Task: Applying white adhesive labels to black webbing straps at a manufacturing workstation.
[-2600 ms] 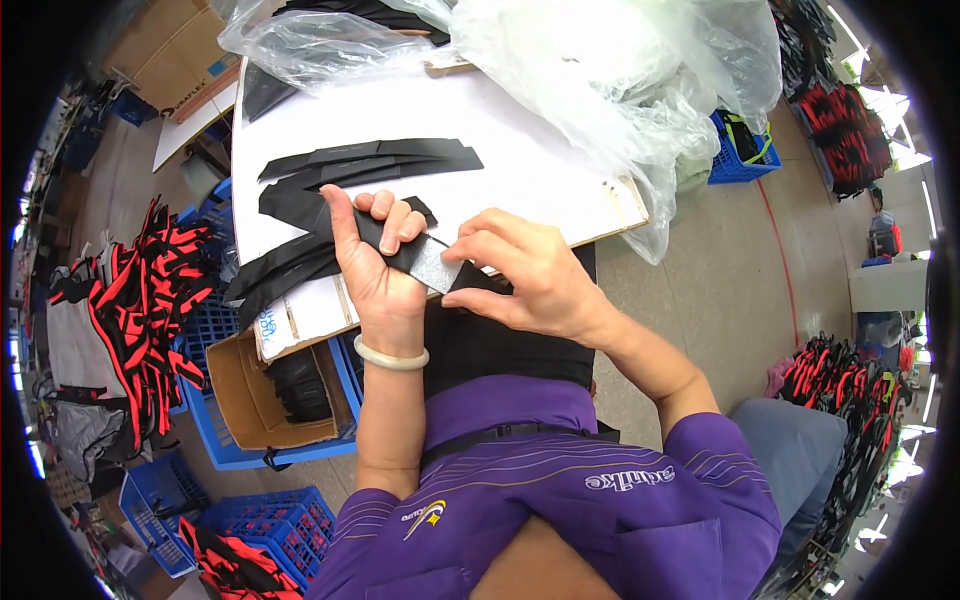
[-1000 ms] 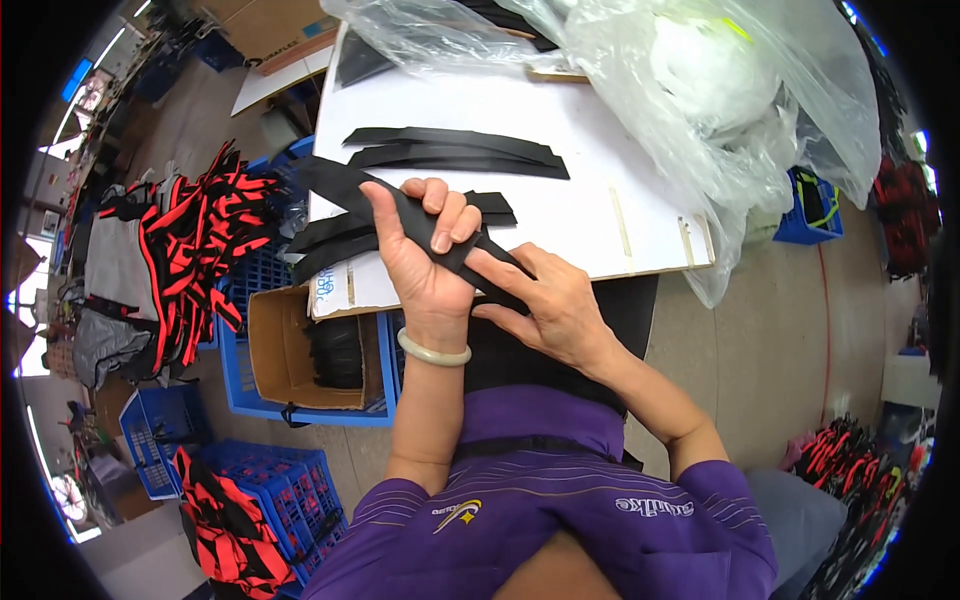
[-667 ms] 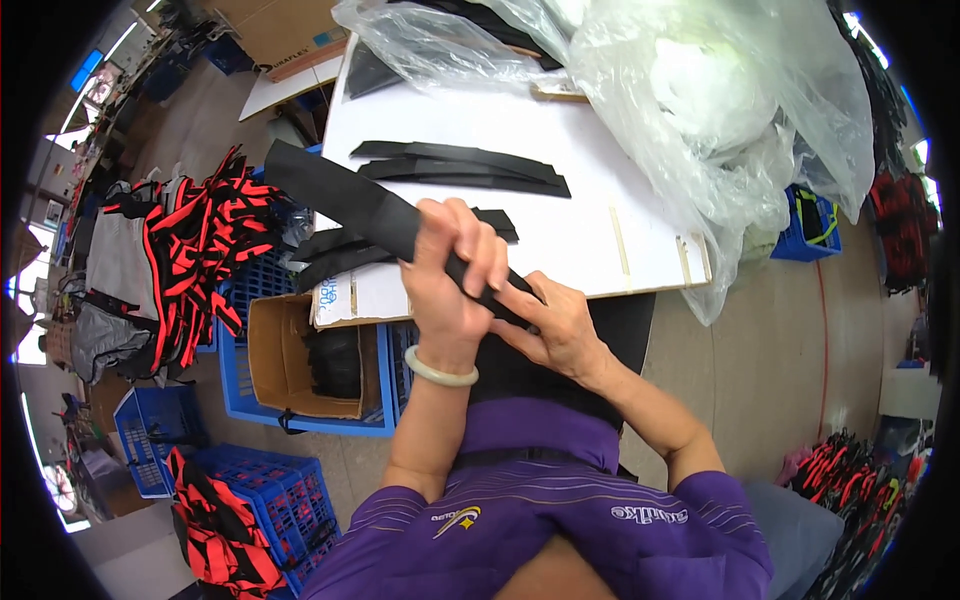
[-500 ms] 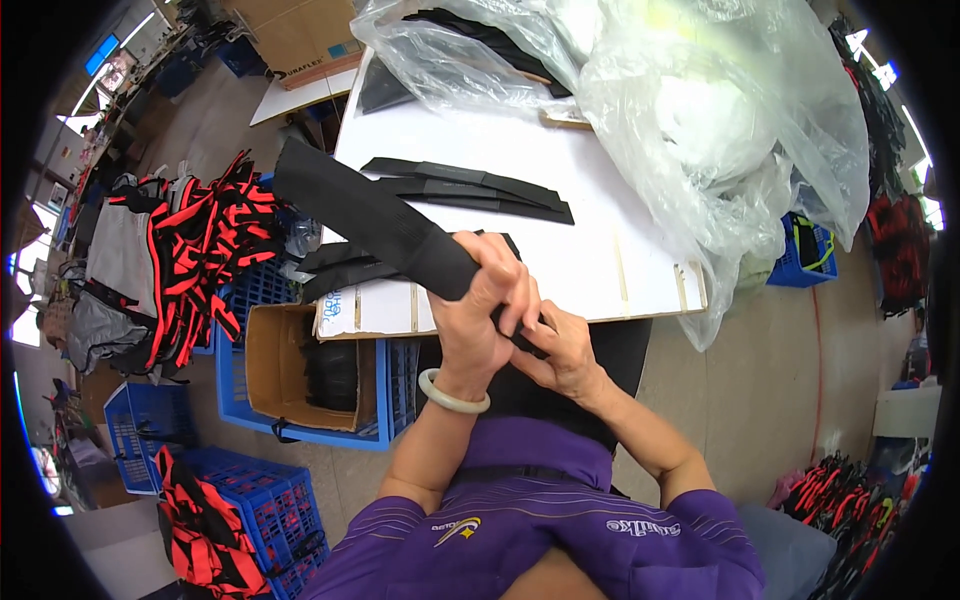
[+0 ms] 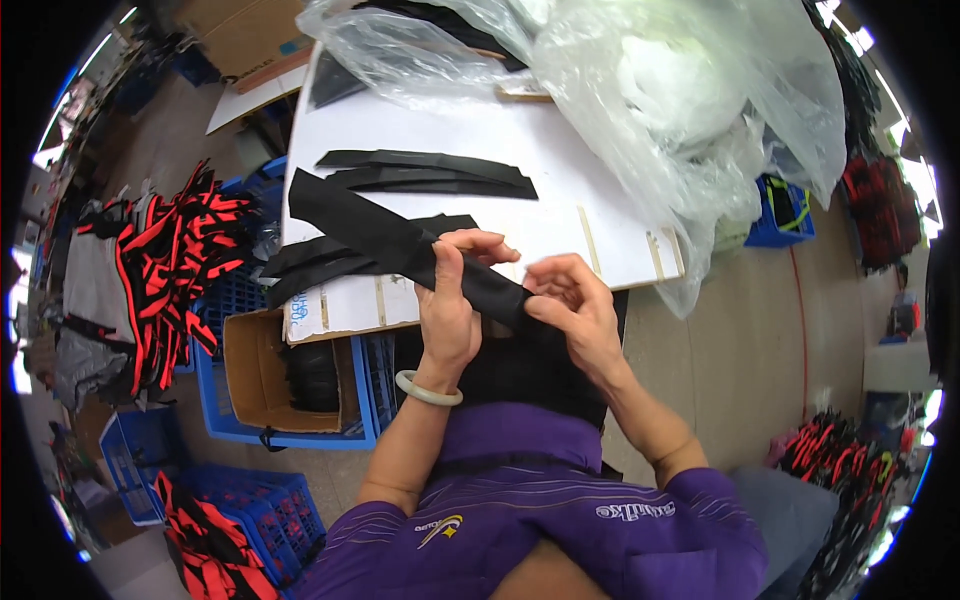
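Note:
A wide black fabric strip (image 5: 370,225) slants from the upper left down to the right between my hands, over the table's near edge. My left hand (image 5: 448,318) grips it around the middle, thumb on top, with a pale bangle on the wrist. At the strip's lower right end my right hand (image 5: 592,318) pinches it between thumb and curled fingers. Underneath, more black strips (image 5: 325,262) lie at the table's near left. Farther back, several similar black strips (image 5: 430,180) rest in an overlapping pile.
Clear plastic bags (image 5: 690,110) cover the far right of the white table (image 5: 420,125). A cardboard box (image 5: 250,365) with black pieces sits in a blue crate (image 5: 215,410) at left. Red-and-black straps (image 5: 165,270) are heaped farther left; a blue bin (image 5: 775,225) stands right.
My hands have moved apart, and more of the strip's lower end now shows between them. The left fingers have loosened from a tight wrap. The whole view has shifted slightly.

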Motion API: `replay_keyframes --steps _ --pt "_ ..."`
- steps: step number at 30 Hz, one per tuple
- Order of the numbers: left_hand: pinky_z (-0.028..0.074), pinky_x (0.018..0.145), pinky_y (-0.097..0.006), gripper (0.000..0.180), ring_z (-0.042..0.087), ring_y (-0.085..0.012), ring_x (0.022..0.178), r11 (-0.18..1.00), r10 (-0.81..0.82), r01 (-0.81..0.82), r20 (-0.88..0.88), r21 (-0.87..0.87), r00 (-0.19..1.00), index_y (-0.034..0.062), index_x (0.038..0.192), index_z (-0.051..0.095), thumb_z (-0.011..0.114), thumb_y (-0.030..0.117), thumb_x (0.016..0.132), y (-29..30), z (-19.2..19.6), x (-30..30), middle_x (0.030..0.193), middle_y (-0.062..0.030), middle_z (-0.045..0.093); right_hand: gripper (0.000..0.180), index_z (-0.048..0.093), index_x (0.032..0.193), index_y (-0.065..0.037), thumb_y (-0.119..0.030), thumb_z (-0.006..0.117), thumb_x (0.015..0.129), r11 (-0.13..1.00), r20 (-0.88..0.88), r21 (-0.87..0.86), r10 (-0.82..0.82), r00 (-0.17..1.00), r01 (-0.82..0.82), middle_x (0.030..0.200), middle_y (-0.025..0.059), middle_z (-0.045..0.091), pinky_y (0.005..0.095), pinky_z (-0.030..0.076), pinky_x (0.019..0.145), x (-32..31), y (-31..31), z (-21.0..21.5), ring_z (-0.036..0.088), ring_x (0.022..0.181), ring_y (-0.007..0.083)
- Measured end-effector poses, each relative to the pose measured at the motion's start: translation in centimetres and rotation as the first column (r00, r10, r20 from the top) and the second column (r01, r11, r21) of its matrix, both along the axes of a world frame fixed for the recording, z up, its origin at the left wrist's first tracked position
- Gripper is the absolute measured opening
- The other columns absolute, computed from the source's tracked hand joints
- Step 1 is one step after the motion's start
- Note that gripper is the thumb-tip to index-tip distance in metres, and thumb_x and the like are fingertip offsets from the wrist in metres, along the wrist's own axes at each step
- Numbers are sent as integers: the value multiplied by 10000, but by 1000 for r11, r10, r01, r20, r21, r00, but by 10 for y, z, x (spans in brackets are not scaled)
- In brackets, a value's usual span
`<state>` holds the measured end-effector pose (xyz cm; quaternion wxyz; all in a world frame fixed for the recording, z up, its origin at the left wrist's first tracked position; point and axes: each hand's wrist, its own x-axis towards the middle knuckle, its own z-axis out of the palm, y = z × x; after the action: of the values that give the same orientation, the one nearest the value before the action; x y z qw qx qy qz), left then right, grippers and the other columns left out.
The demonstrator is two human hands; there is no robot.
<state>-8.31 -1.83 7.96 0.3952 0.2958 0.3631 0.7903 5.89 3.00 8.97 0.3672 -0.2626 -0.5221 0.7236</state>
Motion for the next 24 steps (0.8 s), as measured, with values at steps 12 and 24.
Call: replay_keyframes --steps 12,24 --pt "471 908 -380 366 581 -339 1084 997 -35 -45 -931 -55 362 5 1127 622 731 71 784 -29 -25 28 1130 -170 600 160 689 853 -50 -24 738 703 152 247 969 -498 831 -197 862 58 631 353 471 738 59 84 -59 604 806 224" --pt "246 1123 -501 704 324 -343 1366 971 -238 -65 -965 -232 -112 81 1375 442 744 96 739 13 -67 33 1421 -140 395 361 690 1106 -221 -281 751 755 268 376 926 -668 642 -264 1251 -5 584 454 331 1037 119 66 -95 483 1222 226"
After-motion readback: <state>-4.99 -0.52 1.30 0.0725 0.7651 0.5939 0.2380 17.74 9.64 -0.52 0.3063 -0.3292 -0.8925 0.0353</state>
